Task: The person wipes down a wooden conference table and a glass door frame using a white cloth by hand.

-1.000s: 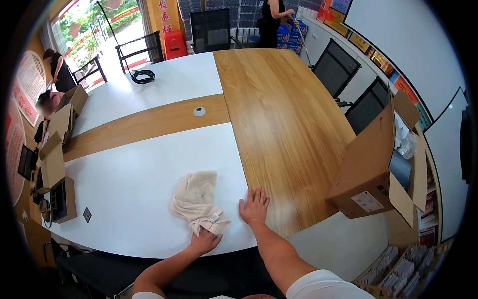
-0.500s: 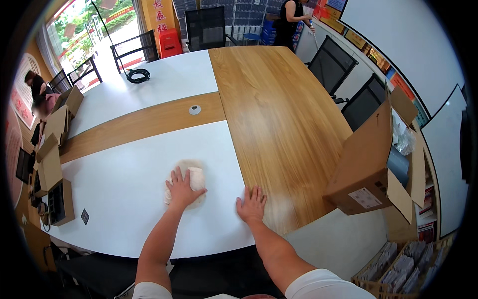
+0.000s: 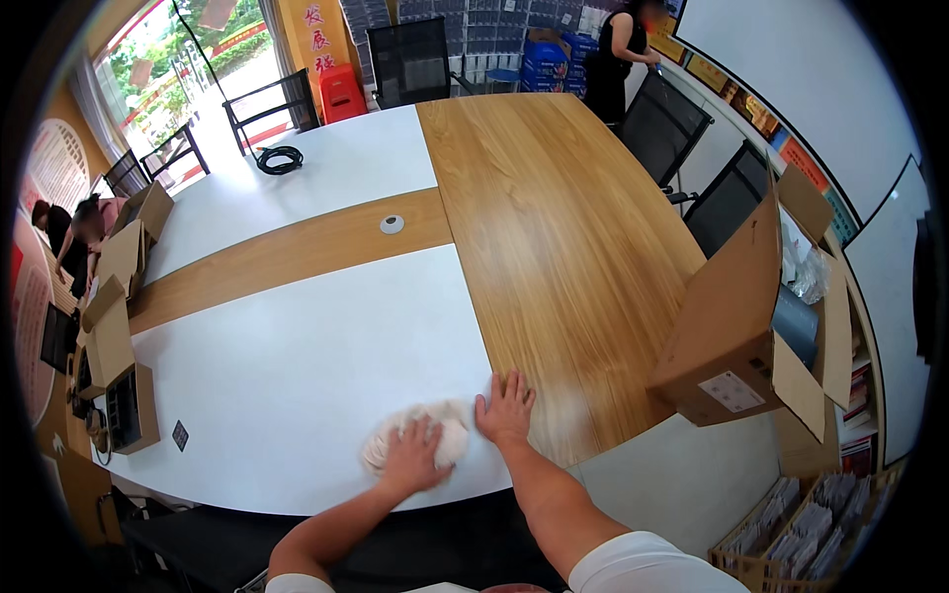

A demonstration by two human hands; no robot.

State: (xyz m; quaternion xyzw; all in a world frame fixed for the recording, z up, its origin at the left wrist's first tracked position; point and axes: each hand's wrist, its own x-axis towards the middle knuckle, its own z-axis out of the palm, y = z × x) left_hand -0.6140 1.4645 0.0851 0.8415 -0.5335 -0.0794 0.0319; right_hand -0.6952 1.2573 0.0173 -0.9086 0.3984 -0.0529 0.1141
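Note:
My left hand (image 3: 413, 457) lies flat on a cream-coloured cloth (image 3: 453, 442), fingers spread, pressing it against the white part of the tabletop (image 3: 267, 395) close to the near edge. The cloth is bunched and slightly smeared by motion; part of it is hidden under the palm. To the right of it, my right hand (image 3: 506, 407) rests palm down where the white surface meets the wood-grain panel (image 3: 563, 237). Its fingers are stretched out, with nothing held.
An open cardboard box (image 3: 722, 326) stands at the right edge. Smaller opened boxes (image 3: 124, 252) line the left side. A coiled black cable (image 3: 280, 160) lies at the far left, and a round grommet (image 3: 392, 225) sits mid-table. Chairs (image 3: 410, 61) surround the table; other people are beyond it.
My left hand and the cloth have moved toward me and to the right, nearer the right hand. My right hand stays on the table. The person at the far right has shifted slightly.

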